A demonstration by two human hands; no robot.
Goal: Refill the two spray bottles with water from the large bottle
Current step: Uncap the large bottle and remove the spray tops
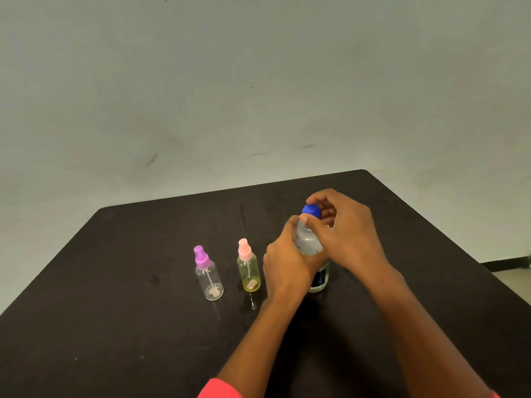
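**Large bottle held at the body, cap taken at the top**

All three bottles were carried by the dark table (143,282). The large water bottle (309,239) stood upright on it, and every other place is given from that bottle. By its size it was judged the heaviest thing there, though how full it was could not be told. Its thin clear walls were judged likely to give under a hard squeeze. A hold round the mid-body was therefore judged sound, provided it was kept gentle once the top was off.

The left hand (287,262) was wrapped round that mid-body from the bottle's left side, fingers curled against the wall. The right hand (344,234) was set over the bottle's top from its right, thumb and fingers closed on the cap. The bottle thus lay within both holds, with only its base showing below them.

Just left of the large bottle stood the yellow-tinted spray bottle (248,271) with a pink head. Further left stood the clear spray bottle (209,278) with a purple head. Both looked almost empty and were judged light, stiff and easily tipped. Their pump heads were on, so neither could yet be filled.

The blue cap (311,210) was judged small and apt to slip. Whether it had been loosened could not be told.
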